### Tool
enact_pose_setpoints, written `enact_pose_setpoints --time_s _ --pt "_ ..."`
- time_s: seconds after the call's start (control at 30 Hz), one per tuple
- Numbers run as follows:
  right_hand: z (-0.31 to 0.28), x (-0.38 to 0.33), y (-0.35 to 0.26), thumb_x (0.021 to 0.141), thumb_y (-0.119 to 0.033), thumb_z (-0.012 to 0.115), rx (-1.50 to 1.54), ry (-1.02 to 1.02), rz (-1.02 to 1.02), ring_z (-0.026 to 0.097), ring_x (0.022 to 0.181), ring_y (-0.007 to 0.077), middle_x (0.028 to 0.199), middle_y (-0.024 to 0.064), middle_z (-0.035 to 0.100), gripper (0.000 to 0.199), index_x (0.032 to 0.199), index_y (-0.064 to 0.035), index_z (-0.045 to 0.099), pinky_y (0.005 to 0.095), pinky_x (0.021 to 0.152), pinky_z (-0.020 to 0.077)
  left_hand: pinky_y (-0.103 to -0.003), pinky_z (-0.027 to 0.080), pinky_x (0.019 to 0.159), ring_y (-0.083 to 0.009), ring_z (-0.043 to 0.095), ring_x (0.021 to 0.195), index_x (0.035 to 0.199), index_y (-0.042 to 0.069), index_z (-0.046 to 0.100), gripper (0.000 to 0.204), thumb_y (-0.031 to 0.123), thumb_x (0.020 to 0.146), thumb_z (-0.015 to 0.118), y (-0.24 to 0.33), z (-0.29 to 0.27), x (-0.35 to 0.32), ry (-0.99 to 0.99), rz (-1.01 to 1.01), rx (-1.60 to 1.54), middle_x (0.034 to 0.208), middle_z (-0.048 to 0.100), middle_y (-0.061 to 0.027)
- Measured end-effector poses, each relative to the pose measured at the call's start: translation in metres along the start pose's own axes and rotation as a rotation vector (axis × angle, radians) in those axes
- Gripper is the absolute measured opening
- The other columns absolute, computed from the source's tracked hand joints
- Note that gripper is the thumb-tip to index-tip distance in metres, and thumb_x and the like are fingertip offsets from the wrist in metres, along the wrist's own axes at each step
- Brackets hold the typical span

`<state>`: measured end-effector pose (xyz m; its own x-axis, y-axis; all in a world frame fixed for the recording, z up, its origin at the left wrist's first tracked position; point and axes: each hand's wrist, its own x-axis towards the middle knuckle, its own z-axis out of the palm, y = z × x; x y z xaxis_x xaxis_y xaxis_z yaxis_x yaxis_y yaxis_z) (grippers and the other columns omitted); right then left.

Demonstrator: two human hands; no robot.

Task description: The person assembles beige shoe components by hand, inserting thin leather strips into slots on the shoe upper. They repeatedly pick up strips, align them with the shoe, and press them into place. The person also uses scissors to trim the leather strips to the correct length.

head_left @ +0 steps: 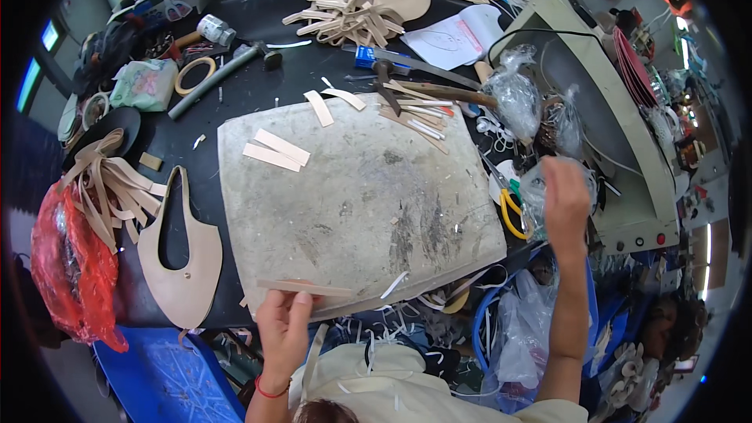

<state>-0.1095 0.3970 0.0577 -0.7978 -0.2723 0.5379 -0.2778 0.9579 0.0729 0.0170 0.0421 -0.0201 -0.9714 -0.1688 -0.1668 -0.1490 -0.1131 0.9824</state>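
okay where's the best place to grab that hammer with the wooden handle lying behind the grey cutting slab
Probably the bare wooden handle of the hammer, near its right end beside the clear plastic bag. It lies flat and runs rightward from the dark head, so come from above, fingers across it.

Dark worktable (258,16) cluttered edge to edge, grey worn slab (352,188) at centre. Beige machine housing (619,133) along right side. Blue bin (168,380) below near edge. Bright strip lights (709,254) far right, lit screens (39,59) far left.
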Motion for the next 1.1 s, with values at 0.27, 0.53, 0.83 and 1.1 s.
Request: enact_pose_setpoints --time_s 0.27,0.53,0.83,1.1 --pt "0.056 -0.024 -0.127 0.077 0.003 0.053 0.677 -0.363 -0.199 0.062 0.088 0.0331 0.094 0.0177 0.063 0.024 0.099 0.0014 0.060 0.0388 0.076 0.0506 -0.032 0.053 0.081 -0.0177 0.062 0.088 0.102 -0.007 0.055 0.017 0.005 0.093 0.047 0.013 -0.011 0.003 0.001 0.079 0.034 0.095 0.062 -0.0119" --pt "0.049 -0.016 -0.133 0.081 0.000 0.063 0.686 -0.323 -0.027 0.064 0.073 0.0284 0.083 0.0147 0.064 0.014 0.095 0.0009 0.064 0.0317 0.063 0.0497 -0.030 0.052 0.080 -0.0160 0.062 0.087 0.102 -0.009 0.055 0.016 0.001 0.092 0.047 0.005 -0.014 0.006 0.038 0.036 -0.078 0.095 0.063 -0.0128" --pt "0.053 -0.019 -0.136 0.082 -0.002 0.062 0.732 -0.339 0.122 0.062 0.074 0.0341 0.085 0.0169 0.063 0.012 0.094 0.0014 0.062 0.0366 0.063 0.0487 -0.028 0.052 0.079 -0.0163 0.063 0.088 0.098 -0.010 0.054 0.014 0.002 0.092 0.050 0.000 -0.015 0.009 0.016 0.031 -0.062 0.095 0.063 -0.0135" --pt "0.050 -0.018 -0.143 0.082 0.003 0.060 0.662 -0.268 0.038 0.061 0.073 0.0341 0.082 0.0170 0.061 0.014 0.096 0.0021 0.062 0.0375 0.064 0.0478 -0.028 0.052 0.079 -0.0169 0.063 0.089 0.098 -0.010 0.054 0.013 0.000 0.092 0.049 0.001 -0.015 0.011 0.006 0.026 -0.061 0.097 0.063 -0.0146"
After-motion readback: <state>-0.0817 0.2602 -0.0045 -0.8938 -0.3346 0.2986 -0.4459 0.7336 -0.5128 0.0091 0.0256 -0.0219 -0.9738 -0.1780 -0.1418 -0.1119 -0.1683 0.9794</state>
